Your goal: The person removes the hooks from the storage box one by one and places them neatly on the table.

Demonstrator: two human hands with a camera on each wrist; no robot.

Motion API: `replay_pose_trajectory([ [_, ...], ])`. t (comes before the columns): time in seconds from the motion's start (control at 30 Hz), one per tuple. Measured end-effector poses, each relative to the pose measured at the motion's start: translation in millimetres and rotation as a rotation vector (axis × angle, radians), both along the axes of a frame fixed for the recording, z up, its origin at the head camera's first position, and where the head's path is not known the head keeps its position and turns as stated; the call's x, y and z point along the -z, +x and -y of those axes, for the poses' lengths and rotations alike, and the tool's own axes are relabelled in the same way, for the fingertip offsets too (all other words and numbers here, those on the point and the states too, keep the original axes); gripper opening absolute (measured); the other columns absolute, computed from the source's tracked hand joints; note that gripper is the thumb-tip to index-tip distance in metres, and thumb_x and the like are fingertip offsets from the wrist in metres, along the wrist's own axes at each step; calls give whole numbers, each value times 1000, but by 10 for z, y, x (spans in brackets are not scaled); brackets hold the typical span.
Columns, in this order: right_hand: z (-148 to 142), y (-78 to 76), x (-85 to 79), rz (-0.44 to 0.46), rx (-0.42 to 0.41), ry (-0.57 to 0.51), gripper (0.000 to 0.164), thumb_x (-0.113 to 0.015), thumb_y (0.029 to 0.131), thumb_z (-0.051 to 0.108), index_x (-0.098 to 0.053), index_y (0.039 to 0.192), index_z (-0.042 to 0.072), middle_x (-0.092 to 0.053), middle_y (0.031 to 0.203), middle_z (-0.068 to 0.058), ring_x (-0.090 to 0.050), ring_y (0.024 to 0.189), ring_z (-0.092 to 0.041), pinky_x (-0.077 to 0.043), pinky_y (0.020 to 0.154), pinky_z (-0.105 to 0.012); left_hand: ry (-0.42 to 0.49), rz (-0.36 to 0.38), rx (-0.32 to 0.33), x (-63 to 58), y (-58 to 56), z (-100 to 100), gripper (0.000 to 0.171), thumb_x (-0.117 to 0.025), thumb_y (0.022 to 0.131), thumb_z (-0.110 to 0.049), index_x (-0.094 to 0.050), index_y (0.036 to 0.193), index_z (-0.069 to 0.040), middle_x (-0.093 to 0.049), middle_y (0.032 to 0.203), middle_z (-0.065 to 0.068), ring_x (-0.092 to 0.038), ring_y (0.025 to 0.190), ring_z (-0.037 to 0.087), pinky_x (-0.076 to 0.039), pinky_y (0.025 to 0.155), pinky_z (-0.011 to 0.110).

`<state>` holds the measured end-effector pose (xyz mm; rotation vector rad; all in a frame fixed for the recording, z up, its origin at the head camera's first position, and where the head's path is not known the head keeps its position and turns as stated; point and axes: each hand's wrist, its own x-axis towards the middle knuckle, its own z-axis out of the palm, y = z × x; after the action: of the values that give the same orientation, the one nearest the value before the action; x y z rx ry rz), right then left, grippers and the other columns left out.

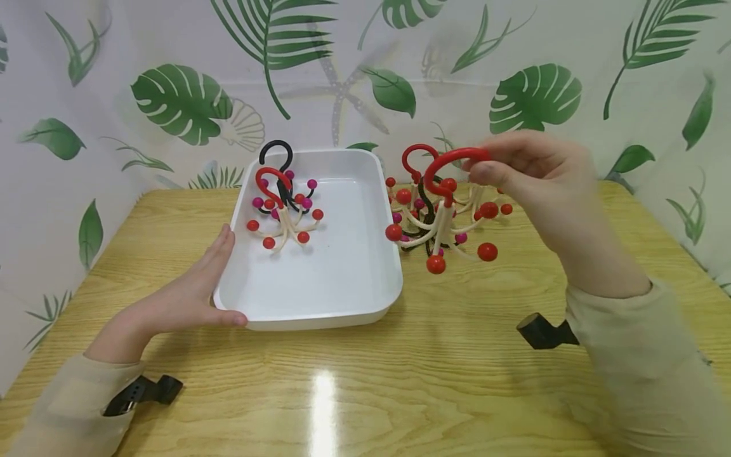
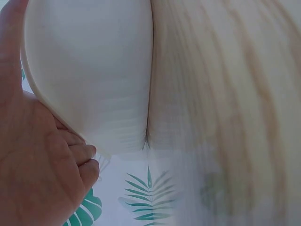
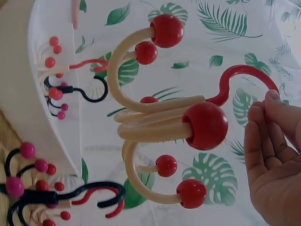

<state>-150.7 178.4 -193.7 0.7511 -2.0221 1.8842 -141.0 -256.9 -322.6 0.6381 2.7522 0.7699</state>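
Observation:
My right hand (image 1: 539,184) pinches the tip of a red hook on a cream multi-arm hanger (image 3: 160,132) whose curved arms end in red balls. It hangs in the air, to the right of the white tray (image 1: 320,298). My left hand (image 1: 188,289) rests along the tray's left side, thumb at the front corner and fingers at the rim. Inside the tray stand a cream hanger with a red hook (image 1: 291,235) and, behind it, a black hanger (image 1: 276,152) with magenta balls.
More hangers stand on the wooden table (image 1: 320,381) right of the tray: a black hanger (image 3: 40,196) with magenta balls and cream ones with red hooks, such as the red hook (image 1: 419,150), partly hidden behind the held hanger. A leaf-patterned cloth (image 1: 354,82) hangs behind the table.

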Motion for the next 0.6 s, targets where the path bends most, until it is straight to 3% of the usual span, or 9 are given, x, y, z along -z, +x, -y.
replay_pose_trajectory([
  [0.23, -278, -31, 51, 17, -17, -43, 17, -66, 84, -10, -66, 101, -14, -71, 87, -11, -65, 76, -20, -51, 78, -21, 7, 5, 5, 13, -4, 6, 131, -80, 71, -49, 14, 150, -3, 19, 156, 13, 7, 143, 36, -17, 107, 62],
  [0.43, -477, -115, 115, 3, 16, -53, 19, -66, 83, -12, -63, 101, -18, -70, 85, -12, -63, 75, -21, -52, 76, -20, 13, 3, 6, 20, -4, 11, 131, -81, 71, -49, 14, 150, -3, 19, 156, 13, 8, 143, 36, -17, 107, 62],
  [0.6, -613, -182, 193, 53, 61, -53, 24, -68, 83, -8, -63, 104, -17, -71, 86, -10, -64, 78, -20, -52, 77, -19, 10, 8, 7, 14, -12, 10, 131, -81, 71, -49, 15, 150, -4, 20, 156, 12, 7, 143, 35, -17, 107, 62],
])
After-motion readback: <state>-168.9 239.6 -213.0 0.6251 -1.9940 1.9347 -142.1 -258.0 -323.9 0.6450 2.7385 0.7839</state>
